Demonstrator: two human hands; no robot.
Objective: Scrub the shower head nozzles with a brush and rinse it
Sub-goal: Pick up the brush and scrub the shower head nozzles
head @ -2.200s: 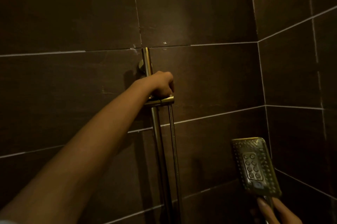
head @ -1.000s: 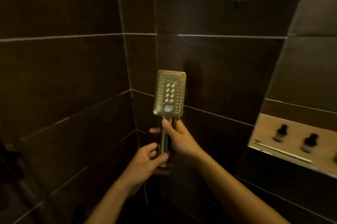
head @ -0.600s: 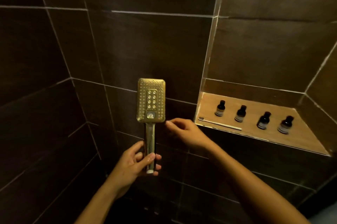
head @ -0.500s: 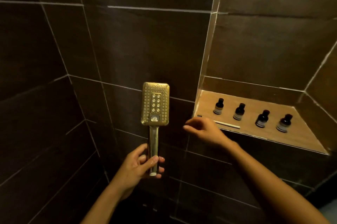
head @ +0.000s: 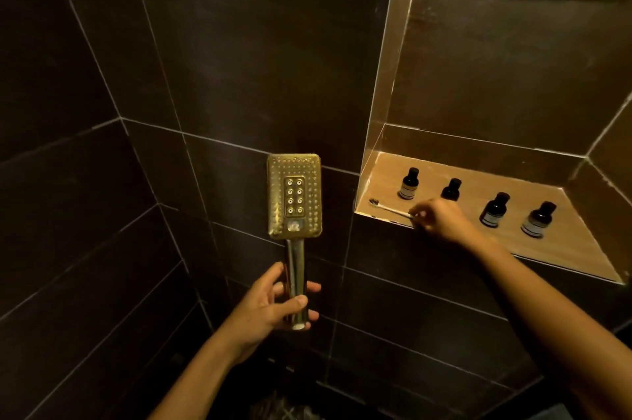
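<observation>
A gold rectangular shower head (head: 294,195) stands upright in front of the dark tiled wall, nozzle face toward me. My left hand (head: 273,303) grips the lower end of its handle. A thin white toothbrush (head: 388,208) lies on the tan floor of the wall niche (head: 383,176), bristles pointing left. My right hand (head: 441,219) is over the niche's front edge, its fingertips pinched at the handle end of the toothbrush. The brush still rests on the shelf.
Several small dark bottles stand in a row in the niche, among them one at the left (head: 409,183) and one at the right (head: 538,218); my right hand partly covers the second bottle (head: 451,188). Dark tiled walls (head: 239,77) meet in a corner on the left.
My right hand has moved right from beside the shower head into the niche and closed its fingertips on the toothbrush handle. My left hand keeps the shower head upright.
</observation>
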